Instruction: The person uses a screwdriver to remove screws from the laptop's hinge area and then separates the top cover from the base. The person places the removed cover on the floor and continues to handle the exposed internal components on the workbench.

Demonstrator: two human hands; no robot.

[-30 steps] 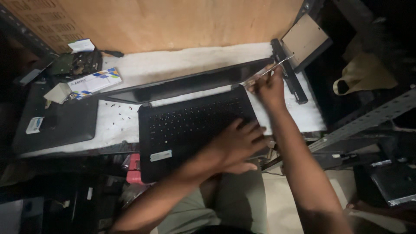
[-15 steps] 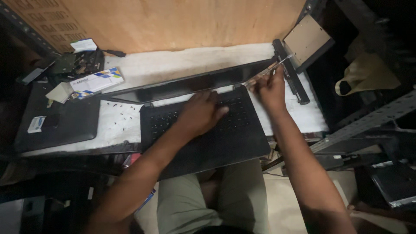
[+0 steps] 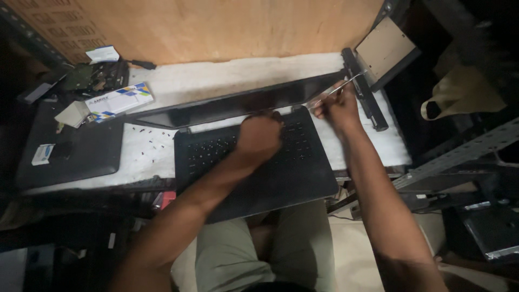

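An open black laptop [image 3: 254, 167] lies at the front of the white-covered worktop [image 3: 216, 81], its base overhanging the person's lap and its screen tilted far back. The left hand [image 3: 259, 138] presses on the upper keyboard near the hinge; whether its fingers are clenched cannot be told. The right hand [image 3: 335, 105] pinches a thin metal tool [image 3: 346, 85] at the right hinge corner. Small loose screws [image 3: 151, 141] lie left of the base, so disassembly appears part done, with the casing not yet separated. A second dark laptop [image 3: 70, 151] bears a small white label. Behind it lies a long white box [image 3: 119, 100] with blue and yellow markings.
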